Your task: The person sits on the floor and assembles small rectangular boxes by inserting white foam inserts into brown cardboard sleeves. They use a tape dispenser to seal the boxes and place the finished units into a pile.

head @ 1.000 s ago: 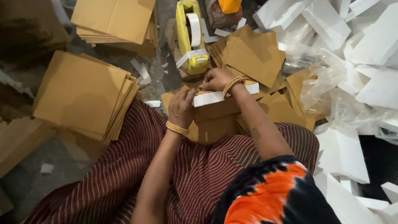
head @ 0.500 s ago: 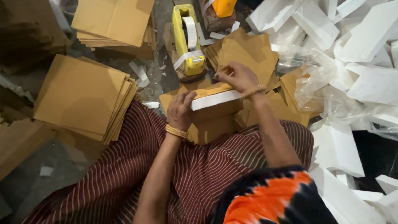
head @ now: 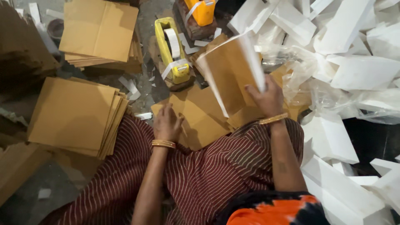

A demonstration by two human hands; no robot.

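Two hands work over a lap draped in striped maroon cloth [head: 216, 175]. The right hand [head: 266, 98] is closed on a brown paper envelope with a white edge [head: 231, 71], thumb and fingers pinching its lower right corner. The envelope is lifted clear of the lap and tilted, its long axis running from lower left up to upper right, the white-edged end pointing up and away from the person toward the heap of white paper packets [head: 341, 54]. Its broad brown face turns to the left.

The left hand [head: 167, 123] lies palm down, fingers loosely spread, pressing on a flat brown sheet [head: 200, 116] that rests on the front of the lap; it grasps nothing. A gold bangle [head: 163, 144] sits on that wrist and another [head: 273, 119] on the right wrist.

Beyond the lap, just past the flat sheet, stands a yellow tape dispenser [head: 171, 50] with a roll of white tape, its length running away from the person. To the left of the lap lies a stack of brown envelopes [head: 77, 116], and a second stack [head: 100, 33] lies farther off, left of the dispenser. White packets also crowd the floor right of the lap.
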